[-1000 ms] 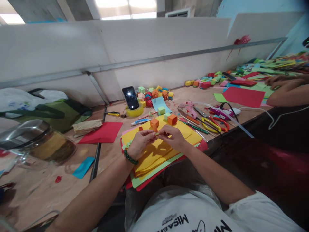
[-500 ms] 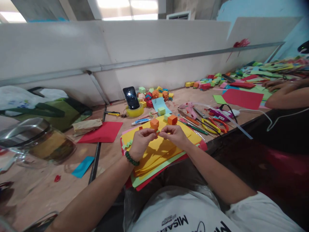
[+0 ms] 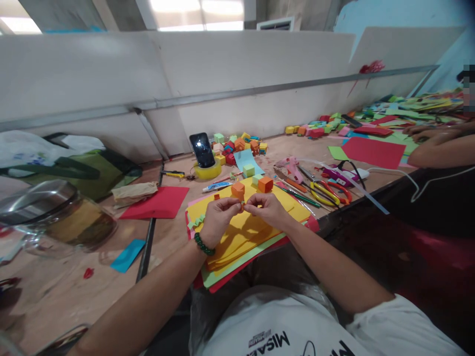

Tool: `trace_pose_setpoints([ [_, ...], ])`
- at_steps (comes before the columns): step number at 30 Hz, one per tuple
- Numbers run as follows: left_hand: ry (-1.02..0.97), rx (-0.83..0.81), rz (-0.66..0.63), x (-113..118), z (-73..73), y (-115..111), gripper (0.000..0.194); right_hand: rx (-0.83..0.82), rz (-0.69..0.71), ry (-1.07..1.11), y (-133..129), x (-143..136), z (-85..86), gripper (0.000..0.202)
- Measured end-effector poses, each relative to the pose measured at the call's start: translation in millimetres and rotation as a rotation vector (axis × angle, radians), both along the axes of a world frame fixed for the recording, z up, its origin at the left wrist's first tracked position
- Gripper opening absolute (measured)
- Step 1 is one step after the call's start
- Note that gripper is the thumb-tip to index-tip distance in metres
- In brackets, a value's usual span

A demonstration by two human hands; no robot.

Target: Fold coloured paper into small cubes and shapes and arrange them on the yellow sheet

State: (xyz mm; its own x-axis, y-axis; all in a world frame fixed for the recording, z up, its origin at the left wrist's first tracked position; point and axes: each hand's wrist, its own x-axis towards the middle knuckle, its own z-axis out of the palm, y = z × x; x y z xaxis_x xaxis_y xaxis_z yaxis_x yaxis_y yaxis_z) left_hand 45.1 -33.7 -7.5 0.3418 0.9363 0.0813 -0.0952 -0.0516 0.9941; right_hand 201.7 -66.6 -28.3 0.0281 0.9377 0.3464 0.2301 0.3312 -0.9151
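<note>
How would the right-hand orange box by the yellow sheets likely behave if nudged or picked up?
The orange box is probably very light, since it looks folded from paper and hollow. Its flat sides suggest it would slide rather than roll. Its thin walls might dent under a firm pinch.

White shirt, bottom centre: black print reads "MISA", remainder uncertain; second lettering, right, begins "M", cut off; small block illegible

my tabletop | near edge, before me: paper stack, jutting past it | toward back edge: paper cubes, yellow tape roll | toward left end: glass jug, blue slip
</note>
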Motion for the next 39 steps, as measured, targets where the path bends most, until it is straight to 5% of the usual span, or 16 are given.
trace_pose_setpoints([
  [13, 0.035, 0.077, -0.048, -0.7, 1.1, 2.5, 0.033, 0.045, -0.05, 0.02, -3.3, -5.6, 1.3, 0.022],
  [19, 0.096, 0.21, -0.085, -4.0, 4.4, 0.5, 0.033, -0.027, 0.036, 0.065, -4.3, -2.0, 1.6, 0.026],
  [29, 0.223, 0.008, -0.364, -9.8, 8.9, 3.6, 0.034, 0.031, 0.046, 0.042, -3.6, 1.8, 0.4, 0.024],
  [35, 0.261, 0.013, -0.392, -12.2, 13.0, 4.7, 0.026, 0.042, 0.073, 0.022, -4.5, 1.6, -2.4, 0.019],
  [39, 0.263, -0.029, -0.357, -10.4, 12.3, 4.0, 0.018, 0.264, 0.007, -0.123, -7.2, -0.1, -4.1, 0.011],
])
